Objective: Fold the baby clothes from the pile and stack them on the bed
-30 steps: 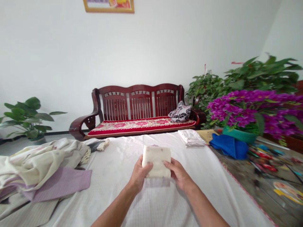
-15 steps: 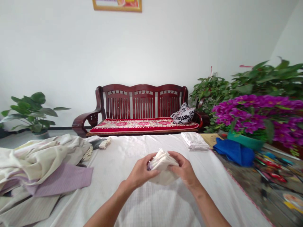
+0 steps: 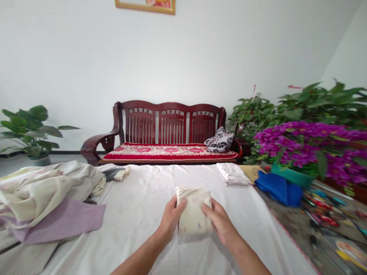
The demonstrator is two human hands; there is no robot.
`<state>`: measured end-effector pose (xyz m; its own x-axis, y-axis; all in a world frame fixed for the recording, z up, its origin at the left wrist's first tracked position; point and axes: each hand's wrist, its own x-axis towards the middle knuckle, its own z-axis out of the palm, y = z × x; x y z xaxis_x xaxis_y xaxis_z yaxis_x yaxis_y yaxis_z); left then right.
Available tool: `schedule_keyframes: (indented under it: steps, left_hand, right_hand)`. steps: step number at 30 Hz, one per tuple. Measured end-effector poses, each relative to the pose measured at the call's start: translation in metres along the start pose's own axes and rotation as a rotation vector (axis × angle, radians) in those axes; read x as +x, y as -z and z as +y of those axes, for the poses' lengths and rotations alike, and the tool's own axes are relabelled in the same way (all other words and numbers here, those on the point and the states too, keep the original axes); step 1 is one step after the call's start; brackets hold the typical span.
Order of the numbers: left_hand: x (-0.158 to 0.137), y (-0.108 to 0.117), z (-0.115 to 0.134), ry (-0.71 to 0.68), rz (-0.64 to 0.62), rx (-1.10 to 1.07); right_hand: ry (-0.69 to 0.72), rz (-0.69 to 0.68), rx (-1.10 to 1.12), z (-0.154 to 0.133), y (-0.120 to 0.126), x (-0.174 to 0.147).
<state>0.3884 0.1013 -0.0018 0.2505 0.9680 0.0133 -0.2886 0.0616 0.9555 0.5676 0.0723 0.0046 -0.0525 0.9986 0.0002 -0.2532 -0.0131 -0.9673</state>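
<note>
Between my two hands is a compact folded cloth [image 3: 195,217], cream with small faint purple and pink spots, raised over the white-covered table [image 3: 137,214]. My left hand [image 3: 171,214] grips its left edge, thumb on the front face. On the opposite edge my right hand [image 3: 219,217] holds on the same way, with its thumb pressed on the front. The fingers behind the cloth are hidden. To the left lies a loose heap of cream fabric [image 3: 54,187] with a lilac piece [image 3: 69,221] hanging out of it.
A folded white cloth [image 3: 233,175] lies at the table's far right corner. Beyond the right edge are a blue cloth [image 3: 278,189], purple flowers [image 3: 304,143] in a green pot and scattered tools [image 3: 323,210]. A wooden bench [image 3: 172,126] with a patterned cushion [image 3: 220,140] stands behind.
The bundled cloth has been turned and flattened into a neat block, its spotted face now toward me. Both hands have shifted to its side edges. The view has moved slightly.
</note>
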Motion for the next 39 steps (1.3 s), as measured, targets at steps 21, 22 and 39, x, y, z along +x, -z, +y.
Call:
schedule_keyframes:
  steps: [21,22,39]
  left_hand:
    - [0.029,0.059,-0.047,-0.110,0.090,0.669]
    - [0.030,0.058,-0.047,-0.100,0.089,0.631]
    - [0.075,-0.015,0.007,0.038,0.136,-0.123]
  right_hand:
    - [0.030,0.688,0.268,-0.115,0.182,0.122]
    - [0.036,0.686,0.326,-0.108,0.171,0.121]
    - [-0.347,0.306,0.534,-0.015,0.005,0.069]
